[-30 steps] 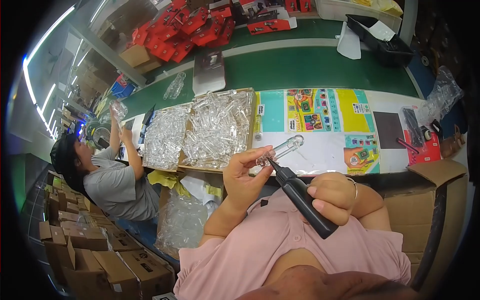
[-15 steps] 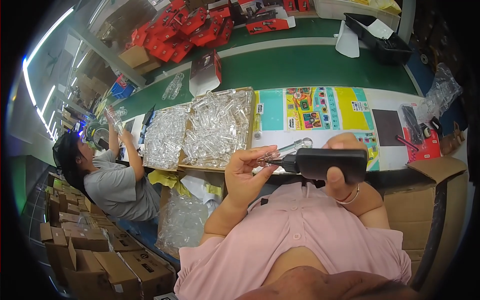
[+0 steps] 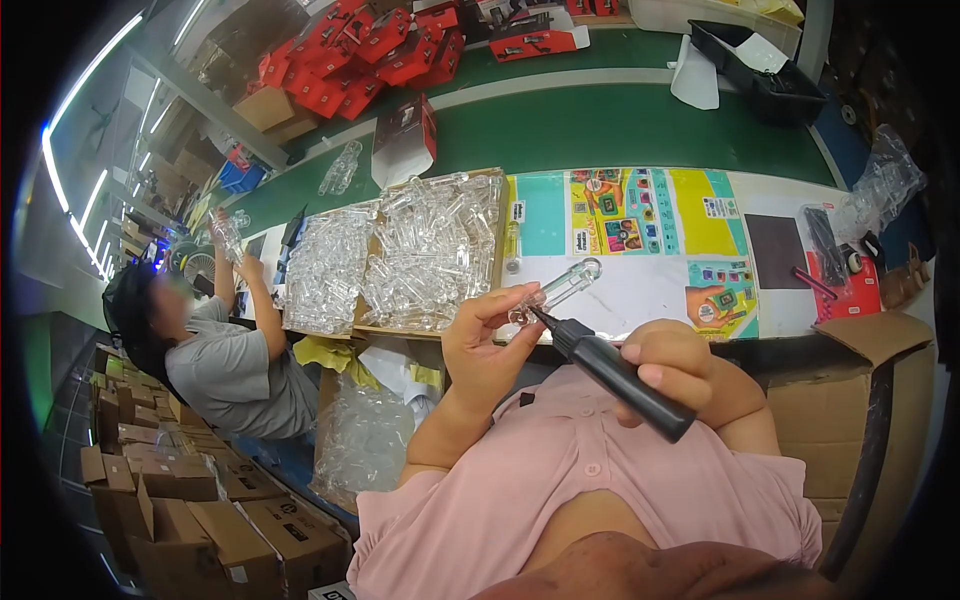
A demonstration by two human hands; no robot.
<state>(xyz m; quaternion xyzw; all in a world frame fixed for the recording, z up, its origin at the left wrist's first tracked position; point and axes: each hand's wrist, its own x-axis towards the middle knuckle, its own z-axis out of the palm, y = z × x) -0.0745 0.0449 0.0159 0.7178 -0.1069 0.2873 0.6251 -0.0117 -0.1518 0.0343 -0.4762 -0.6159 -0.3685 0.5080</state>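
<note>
Green conveyor belt [image 3: 620, 125], cardboard boxes [image 3: 190, 500], hands gripping clear plastic piece [image 3: 560, 290] and black tool [image 3: 615, 372].

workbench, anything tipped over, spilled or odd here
Mostly orderly. One red and black box stands alone on the green belt, apart from the red box pile. Clear plastic parts stay heaped in their tray.

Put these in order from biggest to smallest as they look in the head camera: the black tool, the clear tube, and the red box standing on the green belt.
1. Black tool, in the right hand; it is nearest the camera, which flatters it.
2 and 3. Red box and clear tube, held by the left hand: too alike to rank, and the box is farther away.
</note>
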